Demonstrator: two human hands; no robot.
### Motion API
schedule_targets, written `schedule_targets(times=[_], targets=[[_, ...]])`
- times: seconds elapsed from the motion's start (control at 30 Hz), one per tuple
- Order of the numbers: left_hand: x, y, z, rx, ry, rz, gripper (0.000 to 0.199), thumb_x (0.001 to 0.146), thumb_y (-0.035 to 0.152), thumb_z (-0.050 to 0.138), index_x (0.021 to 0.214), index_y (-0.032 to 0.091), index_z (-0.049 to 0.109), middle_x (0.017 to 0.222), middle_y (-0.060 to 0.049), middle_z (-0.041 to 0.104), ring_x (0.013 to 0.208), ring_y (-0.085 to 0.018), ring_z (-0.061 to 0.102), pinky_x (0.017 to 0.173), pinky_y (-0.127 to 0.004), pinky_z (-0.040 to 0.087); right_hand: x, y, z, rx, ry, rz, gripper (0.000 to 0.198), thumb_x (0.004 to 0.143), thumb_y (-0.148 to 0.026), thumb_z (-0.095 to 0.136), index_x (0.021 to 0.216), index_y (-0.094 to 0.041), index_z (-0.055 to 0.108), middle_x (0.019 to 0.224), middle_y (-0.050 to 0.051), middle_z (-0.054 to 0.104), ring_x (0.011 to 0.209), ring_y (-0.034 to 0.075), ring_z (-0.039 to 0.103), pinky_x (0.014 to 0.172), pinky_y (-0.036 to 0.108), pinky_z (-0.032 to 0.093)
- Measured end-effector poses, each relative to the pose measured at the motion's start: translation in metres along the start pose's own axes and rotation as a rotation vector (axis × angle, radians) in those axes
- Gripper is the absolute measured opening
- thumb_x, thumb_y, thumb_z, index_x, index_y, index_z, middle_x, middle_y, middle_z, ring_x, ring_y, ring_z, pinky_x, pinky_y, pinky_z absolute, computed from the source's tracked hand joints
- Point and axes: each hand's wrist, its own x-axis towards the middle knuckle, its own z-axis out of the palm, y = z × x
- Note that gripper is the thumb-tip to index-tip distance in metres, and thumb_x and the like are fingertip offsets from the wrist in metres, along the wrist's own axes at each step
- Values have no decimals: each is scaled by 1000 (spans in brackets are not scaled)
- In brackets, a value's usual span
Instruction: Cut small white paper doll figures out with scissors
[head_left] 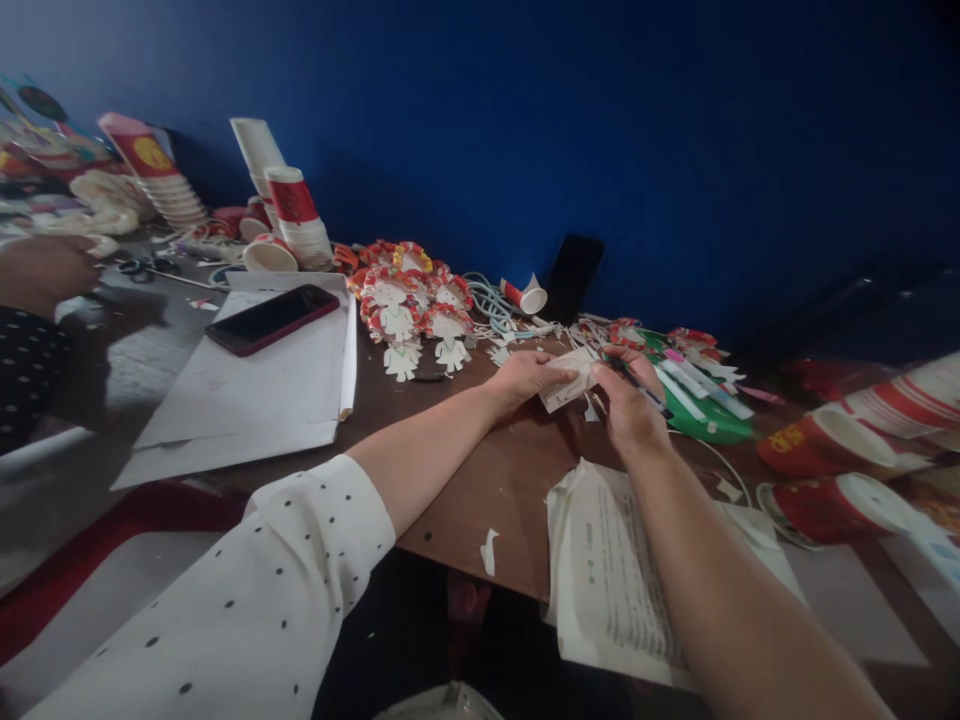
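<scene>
My left hand (529, 380) pinches a small piece of white paper (568, 382) between thumb and fingers, just above the brown table. My right hand (630, 400) meets the paper's right edge with its thumb and fingertips. A dark pen (640, 387) lies within the right hand's grip, slanting down to the right. Under my right forearm is a printed paper bag (600, 560), partly hidden. Left of my hands, several white paper cut-out figures (396, 315) with red ruffled tops are heaped together.
A phone (272, 318) rests on a white cardboard sheet (225, 410); another phone (575, 278) leans on the blue wall. Markers (694, 385) lie on a green plate (720, 428). Paper cups (300, 215) are stacked behind. Another person's hand (49, 268) is at far left.
</scene>
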Motion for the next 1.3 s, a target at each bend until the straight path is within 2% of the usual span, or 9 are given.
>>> schedule_targets(times=[0.2,0.37,0.67,0.9,1.07,1.3], targets=[[-3,4,-2,52,-3,17,21,65,18,86,80,11,73,68,-4,72,59,-13,63,66,-27,50,0,3,-2,5,-55,3,45,64,-35,86,104,-24,67,85,-3,68,72,15,62,68,30,51],[-5,3,2,66,2,11,18,70,19,82,83,12,73,68,-3,71,60,-13,63,66,-26,50,1,3,1,51,-26,-3,45,61,-32,86,101,-24,67,80,-4,66,69,15,60,63,28,50],[-3,0,5,-164,28,3,30,61,21,91,77,11,67,67,-3,70,60,-12,64,72,-28,51,0,-2,6,161,38,19,47,58,-27,84,99,-22,63,77,-6,63,68,13,59,66,27,48],[-6,-2,14,-364,16,-34,15,71,13,83,81,10,71,76,-6,74,69,-15,69,82,-32,55,-1,0,8,174,54,-7,44,59,-26,83,98,-23,64,79,-6,65,70,14,60,68,29,49],[-8,-3,15,-366,-10,-26,12,77,13,76,88,9,73,78,-7,74,67,-14,67,86,-34,55,-3,1,9,111,34,-46,39,63,-29,82,98,-24,64,82,-4,65,71,15,60,69,30,49],[-11,1,15,-355,2,-25,6,78,11,74,83,9,72,76,-7,73,67,-15,68,81,-33,54,-4,2,10,141,16,-54,39,63,-26,82,98,-23,65,82,-5,65,72,14,59,70,28,47]])
